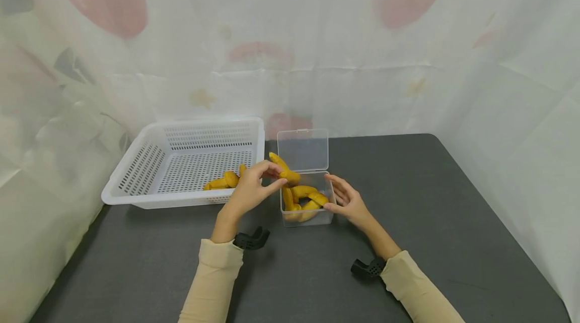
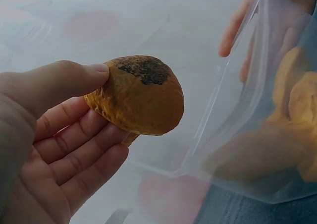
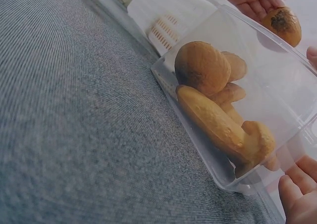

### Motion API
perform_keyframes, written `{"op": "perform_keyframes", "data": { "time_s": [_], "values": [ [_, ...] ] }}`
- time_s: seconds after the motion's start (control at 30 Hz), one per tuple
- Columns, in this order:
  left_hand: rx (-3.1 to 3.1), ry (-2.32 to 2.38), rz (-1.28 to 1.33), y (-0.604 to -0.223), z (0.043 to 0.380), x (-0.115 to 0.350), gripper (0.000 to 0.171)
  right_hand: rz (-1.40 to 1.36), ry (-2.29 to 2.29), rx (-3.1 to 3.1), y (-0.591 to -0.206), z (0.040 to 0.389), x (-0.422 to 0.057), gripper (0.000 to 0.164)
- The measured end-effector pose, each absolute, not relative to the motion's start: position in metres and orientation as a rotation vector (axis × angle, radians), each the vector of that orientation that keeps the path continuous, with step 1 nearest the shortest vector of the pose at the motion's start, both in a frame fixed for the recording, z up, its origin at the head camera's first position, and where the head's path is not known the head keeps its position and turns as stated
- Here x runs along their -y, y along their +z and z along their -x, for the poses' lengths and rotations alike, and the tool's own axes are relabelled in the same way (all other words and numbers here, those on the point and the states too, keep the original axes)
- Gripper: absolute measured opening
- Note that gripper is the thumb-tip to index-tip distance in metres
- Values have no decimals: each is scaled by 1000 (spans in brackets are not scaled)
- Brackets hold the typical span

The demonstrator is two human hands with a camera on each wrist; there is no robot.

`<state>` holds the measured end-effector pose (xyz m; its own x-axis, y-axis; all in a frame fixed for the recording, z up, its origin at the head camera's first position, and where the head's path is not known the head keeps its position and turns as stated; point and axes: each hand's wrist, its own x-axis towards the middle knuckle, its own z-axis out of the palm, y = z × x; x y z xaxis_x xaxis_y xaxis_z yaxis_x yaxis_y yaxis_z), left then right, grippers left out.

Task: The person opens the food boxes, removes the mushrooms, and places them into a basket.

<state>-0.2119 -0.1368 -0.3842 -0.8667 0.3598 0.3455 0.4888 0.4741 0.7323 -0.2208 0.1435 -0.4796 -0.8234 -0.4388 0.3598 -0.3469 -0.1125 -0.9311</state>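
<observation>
**A:** Layout, and why?

**B:** Dark table carries everything. White basket sits left of the clear box, close by; my reading: placed for easy reach by the left hand. The lid stands open at the box's far side, leaving its top uncovered.

**A:** State of the hands?

**B:** Left, at the box's left far side: thumb and fingers pinch the held mushroom by its cap, probably a simple way to keep hold of a rounded piece. Right hand, at the box's right wall: fingers spread, thumb at the near corner. Presumably steadies a light container; how firmly it presses, cannot tell.

**A:** Containers and contents?

**B:** Basket: a few loose mushrooms in the near corner toward the box, partly hidden by the left hand, so no full count. Box: several packed mushrooms, piled against one another, seen through the clear walls.

**A:** And the pinched piece?

**B:** Raised near the box's left far corner, apart from the pile. Dark patch on its cap. Whether it overhangs the opening, cannot tell.
</observation>
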Motion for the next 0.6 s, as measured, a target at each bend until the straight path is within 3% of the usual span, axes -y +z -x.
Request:
{"op": "perform_keyframes", "data": {
  "time_s": [0.6],
  "values": [
    [2536, -1408, 537, -380, 214, 168, 23, 934, -2109, -2036, -480, 221, -144, 81]
  ]
}}
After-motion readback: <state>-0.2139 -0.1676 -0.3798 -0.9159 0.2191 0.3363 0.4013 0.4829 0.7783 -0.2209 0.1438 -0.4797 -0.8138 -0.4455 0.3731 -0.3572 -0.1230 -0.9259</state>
